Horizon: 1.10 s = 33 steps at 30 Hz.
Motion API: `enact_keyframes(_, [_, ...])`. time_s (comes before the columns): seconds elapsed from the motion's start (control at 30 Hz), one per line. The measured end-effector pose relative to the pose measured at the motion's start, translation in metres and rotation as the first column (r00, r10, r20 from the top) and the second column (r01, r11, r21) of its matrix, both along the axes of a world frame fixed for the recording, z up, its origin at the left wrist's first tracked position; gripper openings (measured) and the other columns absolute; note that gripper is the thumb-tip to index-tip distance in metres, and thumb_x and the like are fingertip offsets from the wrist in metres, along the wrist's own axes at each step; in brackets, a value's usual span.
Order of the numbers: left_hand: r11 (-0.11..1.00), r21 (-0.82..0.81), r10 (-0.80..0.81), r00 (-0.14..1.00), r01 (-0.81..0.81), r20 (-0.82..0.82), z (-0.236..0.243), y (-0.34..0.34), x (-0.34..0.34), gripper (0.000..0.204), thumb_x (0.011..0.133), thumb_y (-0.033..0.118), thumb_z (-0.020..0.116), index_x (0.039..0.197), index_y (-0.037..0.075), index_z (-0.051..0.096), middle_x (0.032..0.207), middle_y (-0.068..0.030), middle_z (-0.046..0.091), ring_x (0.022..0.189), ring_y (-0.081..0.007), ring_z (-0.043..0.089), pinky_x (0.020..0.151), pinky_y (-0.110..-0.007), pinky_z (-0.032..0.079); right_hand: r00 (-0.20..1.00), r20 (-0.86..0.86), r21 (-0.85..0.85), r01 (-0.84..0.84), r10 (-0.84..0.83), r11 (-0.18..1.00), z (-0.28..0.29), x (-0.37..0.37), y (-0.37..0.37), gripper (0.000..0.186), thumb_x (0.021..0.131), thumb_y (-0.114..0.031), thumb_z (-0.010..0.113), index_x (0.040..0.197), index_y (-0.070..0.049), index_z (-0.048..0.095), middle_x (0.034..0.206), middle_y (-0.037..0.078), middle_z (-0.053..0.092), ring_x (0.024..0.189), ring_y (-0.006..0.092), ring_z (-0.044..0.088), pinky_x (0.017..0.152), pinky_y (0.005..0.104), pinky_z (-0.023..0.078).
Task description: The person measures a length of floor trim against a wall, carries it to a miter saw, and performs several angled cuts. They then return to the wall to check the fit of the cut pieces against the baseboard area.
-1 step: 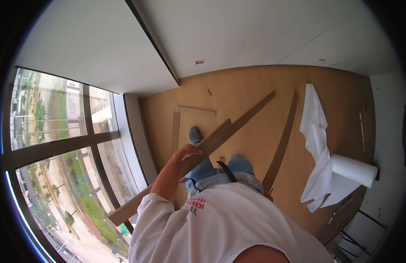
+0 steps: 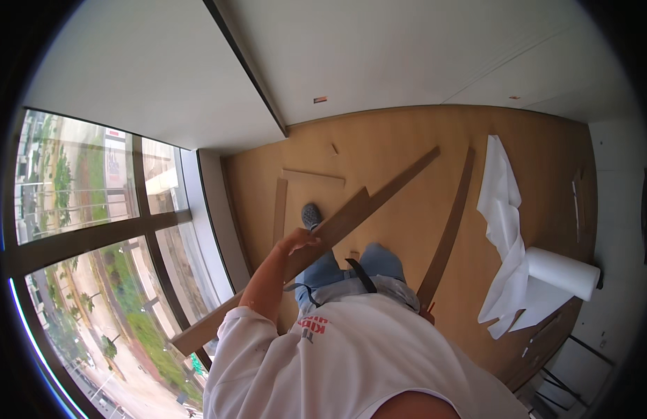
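My left hand is closed round the edge of a long brown board that slants from the window side up across my legs. A second, narrower brown board shows beyond its far end; whether it is held too or lies on the floor, I cannot tell. Of my right hand only a small piece shows at my right hip, and my body hides its fingers. Close to it are a small orange-red thing and the near end of another long dark brown board, which reaches away over the floor.
Two thin strips, one crosswise and one lengthwise, lie ahead on the wood floor, with a small offcut beyond. White sheeting runs to a white roll at right. Large windows stand at left, pale walls ahead.
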<state>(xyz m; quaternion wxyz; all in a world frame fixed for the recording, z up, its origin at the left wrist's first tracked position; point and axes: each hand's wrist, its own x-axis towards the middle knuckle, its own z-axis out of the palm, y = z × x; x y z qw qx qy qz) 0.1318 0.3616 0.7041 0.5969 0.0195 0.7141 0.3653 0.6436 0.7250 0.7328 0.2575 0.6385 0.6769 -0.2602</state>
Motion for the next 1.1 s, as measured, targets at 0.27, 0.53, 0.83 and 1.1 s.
enact_keyframes(0.27, [0.887,0.031,0.411,0.818,-0.461,0.402,-0.012,-0.012,-0.092,0.042,0.089,0.024,0.074,0.122,0.004,0.060,0.106,-0.0114,0.069,0.094,-0.0229,0.069,0.084,-0.039,0.056,0.996,0.010,-0.023,0.091,-0.091,0.996,0.041,-0.055,-0.047,0.076,0.101,-0.063,0.038,0.092,0.004,0.072,0.074,0.021,0.069,0.075,0.0367,0.068,0.066,0.0492,0.049])
enact_keyframes(0.53, [0.903,-0.022,0.425,0.883,-0.429,0.197,-0.051,-0.055,-0.185,0.037,0.087,0.029,0.075,0.113,0.006,0.062,0.096,-0.0080,0.068,0.084,-0.0181,0.067,0.073,-0.034,0.054,0.998,-0.045,-0.045,0.052,-0.054,0.998,0.035,-0.106,-0.057,0.083,0.097,-0.072,0.039,0.085,0.004,0.070,0.075,0.022,0.068,0.074,0.0377,0.066,0.068,0.0500,0.048])
enact_keyframes(0.83, [0.874,-0.186,0.482,0.851,-0.450,0.208,-0.035,-0.094,-0.251,0.095,0.090,0.079,0.043,0.141,-0.002,0.048,0.115,-0.0185,0.068,0.098,-0.0264,0.067,0.085,-0.044,0.052,0.993,0.047,-0.028,-0.103,0.105,0.994,0.039,-0.106,-0.055,0.078,0.099,-0.068,0.038,0.090,0.003,0.069,0.079,0.027,0.068,0.080,0.0398,0.067,0.071,0.0517,0.048])
enact_keyframes(1.1, [0.910,-0.377,0.324,0.862,-0.172,0.390,-0.023,-0.164,-0.170,0.098,0.082,0.084,0.050,0.134,0.001,0.060,0.116,-0.0156,0.068,0.105,-0.0240,0.063,0.090,-0.039,0.047,1.000,0.014,-0.019,0.028,-0.027,0.999,0.049,-0.098,-0.047,0.077,0.100,-0.066,0.037,0.090,0.004,0.068,0.080,0.026,0.068,0.081,0.0391,0.067,0.072,0.0506,0.048])
